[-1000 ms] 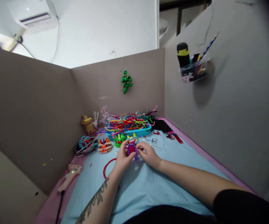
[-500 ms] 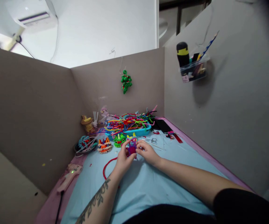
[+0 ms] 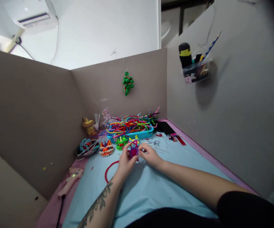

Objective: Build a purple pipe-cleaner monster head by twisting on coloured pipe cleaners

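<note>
A small purple and pink pipe-cleaner figure (image 3: pixel 133 151) sits between both my hands above the light blue mat (image 3: pixel 151 190). My left hand (image 3: pixel 124 163) pinches it from the left with curled fingers. My right hand (image 3: pixel 150 156) grips its right side, fingers closed on it. A red pipe cleaner (image 3: pixel 108 168) curves on the mat beside my left wrist. Just beyond the figure stand a green figure (image 3: pixel 121 142), a yellow one (image 3: pixel 134 140) and an orange one (image 3: pixel 106 148).
A blue tray (image 3: pixel 137 134) heaped with coloured pipe cleaners stands at the back. A glue gun (image 3: pixel 70 181) lies at the left edge, scissors (image 3: pixel 153 143) right of the figures. Grey partition walls enclose the desk; a clear holder (image 3: pixel 196 71) hangs on the right wall, a green ornament (image 3: pixel 128 83) on the back.
Both hands have shifted slightly left and away with the purple figure; the purple strand that hung below it a second ago no longer shows.
</note>
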Motion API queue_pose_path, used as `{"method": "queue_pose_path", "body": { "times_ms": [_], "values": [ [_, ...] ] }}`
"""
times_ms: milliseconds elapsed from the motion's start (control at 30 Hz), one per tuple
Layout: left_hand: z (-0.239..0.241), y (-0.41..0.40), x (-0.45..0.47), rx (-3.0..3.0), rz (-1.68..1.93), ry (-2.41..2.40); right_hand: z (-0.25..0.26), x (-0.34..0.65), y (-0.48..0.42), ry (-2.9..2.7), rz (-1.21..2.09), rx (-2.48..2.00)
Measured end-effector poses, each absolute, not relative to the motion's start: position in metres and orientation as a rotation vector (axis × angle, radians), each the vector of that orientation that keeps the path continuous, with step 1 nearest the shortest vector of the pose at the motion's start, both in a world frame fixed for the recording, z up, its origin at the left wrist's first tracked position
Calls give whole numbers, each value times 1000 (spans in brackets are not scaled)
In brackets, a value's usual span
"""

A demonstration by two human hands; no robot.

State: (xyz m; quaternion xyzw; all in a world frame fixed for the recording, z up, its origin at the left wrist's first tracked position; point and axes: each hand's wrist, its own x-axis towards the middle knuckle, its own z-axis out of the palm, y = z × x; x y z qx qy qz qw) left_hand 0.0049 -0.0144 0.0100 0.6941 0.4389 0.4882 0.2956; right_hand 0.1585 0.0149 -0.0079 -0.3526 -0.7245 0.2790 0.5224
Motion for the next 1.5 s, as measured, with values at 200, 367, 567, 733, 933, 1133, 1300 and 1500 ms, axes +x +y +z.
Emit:
{"method": "queue_pose_path", "body": {
  "times_ms": [200,367,567,733,933,1133,1300,1500],
  "values": [
    [7,-14,4,1934,1234,1207,-7,158,10,-1718,588,-876],
    [7,-14,5,1942,1211,1168,-11,158,12,-1690,580,-880],
    [12,-18,6,1910,1195,1155,-10,158,12,-1645,660,-901],
    [11,-18,7,1903,1205,1133,-8,158,11,-1608,702,-893],
    [12,-19,8,1878,1196,1121,-8,158,11,-1585,746,-913],
    [12,-19,7,1876,1226,1146,-7,157,11,-1603,898,-884],
    [13,-19,7,1888,1214,1158,-7,157,11,-1647,972,-841],
    [12,-18,7,1918,1210,1196,-9,157,12,-1658,940,-846]
  ]
}}
